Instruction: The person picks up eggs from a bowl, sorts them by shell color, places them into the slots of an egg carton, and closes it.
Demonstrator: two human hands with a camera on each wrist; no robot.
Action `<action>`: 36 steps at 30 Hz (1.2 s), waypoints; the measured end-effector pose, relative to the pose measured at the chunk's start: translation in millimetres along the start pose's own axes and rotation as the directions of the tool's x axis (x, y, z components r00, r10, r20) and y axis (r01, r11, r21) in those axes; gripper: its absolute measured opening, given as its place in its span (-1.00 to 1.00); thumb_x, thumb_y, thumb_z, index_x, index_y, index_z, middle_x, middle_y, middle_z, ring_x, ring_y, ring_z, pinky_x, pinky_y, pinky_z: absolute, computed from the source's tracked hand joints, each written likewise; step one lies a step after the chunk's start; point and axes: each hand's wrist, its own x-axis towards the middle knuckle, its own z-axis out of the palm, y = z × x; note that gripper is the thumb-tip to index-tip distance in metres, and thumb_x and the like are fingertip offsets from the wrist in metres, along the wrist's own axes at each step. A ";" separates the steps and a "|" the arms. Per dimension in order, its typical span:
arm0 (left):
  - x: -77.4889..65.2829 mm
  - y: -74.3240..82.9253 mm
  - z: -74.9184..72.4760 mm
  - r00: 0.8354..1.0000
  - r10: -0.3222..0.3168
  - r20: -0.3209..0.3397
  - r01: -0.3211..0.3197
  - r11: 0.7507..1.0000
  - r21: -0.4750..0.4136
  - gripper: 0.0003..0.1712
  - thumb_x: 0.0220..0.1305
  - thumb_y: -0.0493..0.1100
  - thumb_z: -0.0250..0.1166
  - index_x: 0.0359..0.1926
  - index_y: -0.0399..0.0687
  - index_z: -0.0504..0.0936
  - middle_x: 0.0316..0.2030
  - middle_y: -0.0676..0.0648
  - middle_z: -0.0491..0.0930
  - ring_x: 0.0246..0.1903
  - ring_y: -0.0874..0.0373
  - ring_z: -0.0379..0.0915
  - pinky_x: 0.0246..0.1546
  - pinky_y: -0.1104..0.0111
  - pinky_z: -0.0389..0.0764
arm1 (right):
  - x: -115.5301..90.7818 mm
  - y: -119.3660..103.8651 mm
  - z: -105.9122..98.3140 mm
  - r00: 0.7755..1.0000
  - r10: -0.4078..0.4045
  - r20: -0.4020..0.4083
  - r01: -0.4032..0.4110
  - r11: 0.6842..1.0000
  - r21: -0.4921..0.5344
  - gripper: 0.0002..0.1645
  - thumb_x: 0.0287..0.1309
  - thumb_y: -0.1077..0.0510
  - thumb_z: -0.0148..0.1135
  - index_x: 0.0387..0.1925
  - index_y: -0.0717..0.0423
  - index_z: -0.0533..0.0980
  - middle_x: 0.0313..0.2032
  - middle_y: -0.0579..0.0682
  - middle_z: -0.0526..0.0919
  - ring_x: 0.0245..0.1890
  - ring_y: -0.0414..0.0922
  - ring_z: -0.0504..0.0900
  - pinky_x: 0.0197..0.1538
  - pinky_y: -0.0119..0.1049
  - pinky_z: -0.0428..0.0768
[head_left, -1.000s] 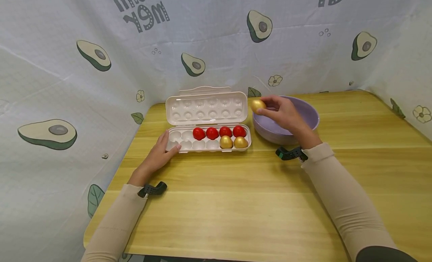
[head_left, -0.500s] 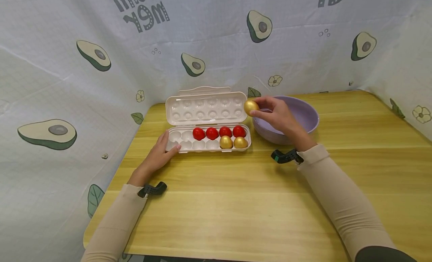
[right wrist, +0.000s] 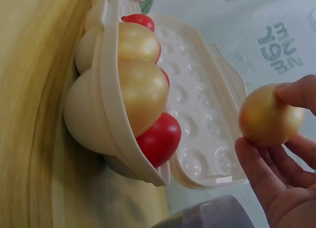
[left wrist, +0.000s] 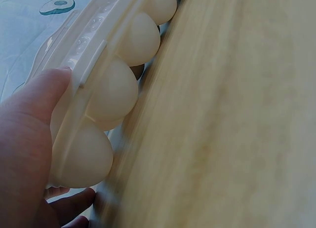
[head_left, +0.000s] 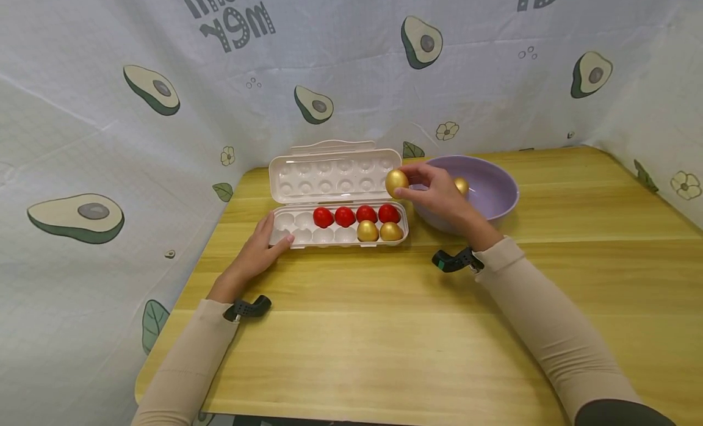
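My right hand [head_left: 436, 191] pinches a golden egg [head_left: 396, 183] between thumb and fingers, above the right end of the egg carton. In the right wrist view that golden egg [right wrist: 270, 115] is in front of the raised lid [right wrist: 185, 97]. My left hand [head_left: 257, 250] holds the left end of the cream egg carton [head_left: 324, 246], the thumb over its front rim in the left wrist view. Several red eggs [head_left: 345, 216] fill the right part of the back row. Two golden eggs [head_left: 368, 231] sit at the right of the front row. The left cups hold nothing.
A purple bowl [head_left: 494, 200] stands right of the carton, partly behind my right hand, with another golden egg [head_left: 461, 185] inside. Wooden table [head_left: 351, 334] spreads in front. A patterned cloth [head_left: 362, 54] hangs behind and at both sides.
My right hand has carried the golden egg left, from the bowl's edge to above the carton's right end. A golden egg in the bowl has come into sight. My left hand stays in place.
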 end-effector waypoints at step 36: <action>1.3 -1.5 3.1 1.000 -0.001 -0.003 0.001 1.000 -0.005 0.04 0.17 0.35 -0.01 0.40 -0.08 -0.31 0.39 -0.07 -0.31 0.35 -0.01 -0.33 0.28 0.04 -0.14 | 10.3 13.0 67.1 0.999 0.001 0.051 -0.010 0.984 0.180 -0.43 -0.12 0.05 0.41 -0.06 0.15 0.41 -0.08 0.01 0.48 -0.10 -0.08 0.53 -0.07 -0.26 0.53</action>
